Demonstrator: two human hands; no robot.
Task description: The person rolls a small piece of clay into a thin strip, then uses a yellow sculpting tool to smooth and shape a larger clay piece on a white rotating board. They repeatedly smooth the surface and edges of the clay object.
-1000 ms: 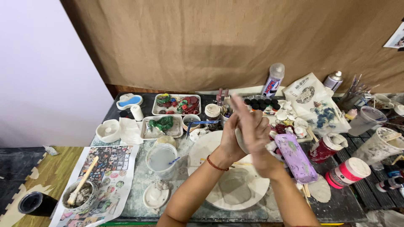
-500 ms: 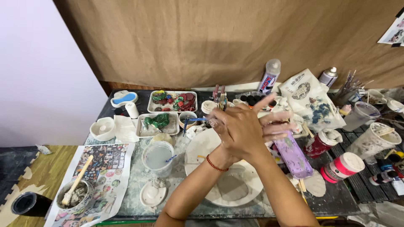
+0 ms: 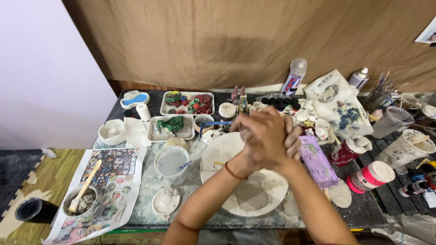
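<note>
Left hand (image 3: 261,136) and right hand (image 3: 290,138): pressed palm to palm above the round white work plate (image 3: 247,181), fingers curled shut around each other. Contents: probably a small lump of clay, hidden between the palms. Nearby: cup of cloudy water (image 3: 171,163), purple-smeared block (image 3: 316,161). Handling note: even pressure, worked over the plate, should catch any crumbs.

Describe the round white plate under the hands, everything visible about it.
The round white plate lies flat on the table's front part, looking ceramic or plaster. Its surface is smeared, with a grey patch of clay-like residue near the middle. The left hand and right hand, pressed together, hover over its far side and hide that rim. The forearms cross above it. A cup of cloudy water stands to its left, apart.
</note>
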